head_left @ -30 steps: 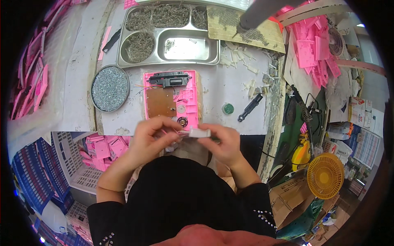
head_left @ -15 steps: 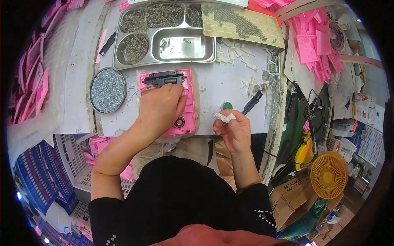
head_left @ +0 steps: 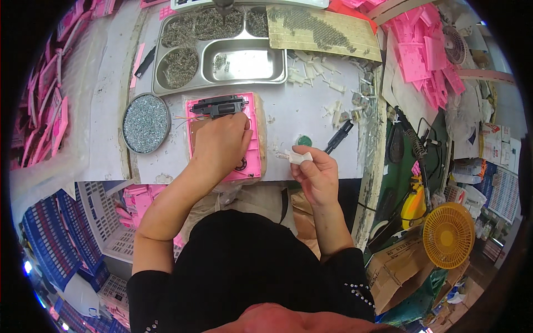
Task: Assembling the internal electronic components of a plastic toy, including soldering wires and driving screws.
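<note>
A pink plastic casing (head_left: 256, 158) lies on the worktable, with a black mechanism (head_left: 219, 106) fitted along its far end and thin wires running off to the left. Over the casing's middle, just below that mechanism, bends my left hand (head_left: 221, 139). Its fingers are curled down and closed; their tips and anything between them are hidden. Between thumb and fingers, my right hand (head_left: 319, 176) pinches a small white plastic part (head_left: 300, 158). What looks like a thin coil spring (head_left: 282, 156) sticks out leftward from this part. Beyond the right hand sits a small round green piece (head_left: 303, 141).
A steel compartment tray (head_left: 244, 80) of springs stands at the back, a spring-covered board (head_left: 325, 33) on its right. A round dish (head_left: 146, 123) of small metal pieces is at left. White parts (head_left: 311, 69) and a black part (head_left: 339, 137) lie right. A dark tool tip (head_left: 224, 6) hangs above.
The white part in my right hand has turned, and the spring-like coil now points left. My left hand stays over the casing, slightly shifted. A dark tool tip has appeared at the top edge.
</note>
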